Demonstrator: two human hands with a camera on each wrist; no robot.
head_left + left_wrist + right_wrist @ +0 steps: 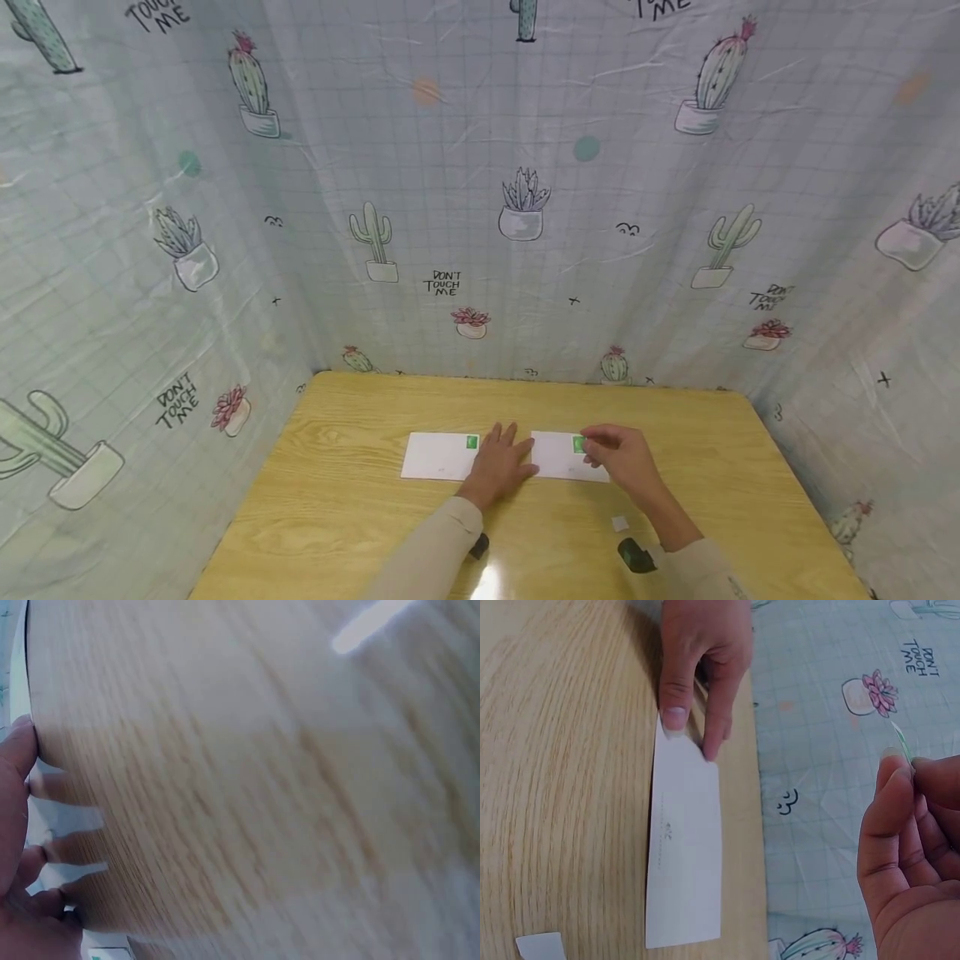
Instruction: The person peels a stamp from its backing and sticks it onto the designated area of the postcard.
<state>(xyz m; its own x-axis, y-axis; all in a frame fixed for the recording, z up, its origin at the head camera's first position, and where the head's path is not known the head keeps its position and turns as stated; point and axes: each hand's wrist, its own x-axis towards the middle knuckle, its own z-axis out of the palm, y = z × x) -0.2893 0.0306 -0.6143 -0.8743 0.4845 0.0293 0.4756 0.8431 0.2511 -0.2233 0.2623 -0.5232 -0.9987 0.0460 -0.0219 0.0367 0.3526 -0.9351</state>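
My right hand [626, 458] pinches a small green stamp [901, 741] between thumb and fingertips. In the head view this stamp appears over the upper right corner of a white envelope [558, 458]. The right wrist view shows it raised, apart from the paper. My left hand [497, 467] rests with spread fingers at that envelope's left end, thumb and a finger touching it. Left of this hand lies a second white envelope [438, 457], with a green stamp [472, 442] on its upper right corner; the hand overlaps its right edge.
A small whitish paper square [619, 523] lies on the wooden table [337, 517], nearer than the right envelope. Black devices [637, 555] show by both wrists. A cactus-print curtain [465, 250] hangs behind the table and on both sides.
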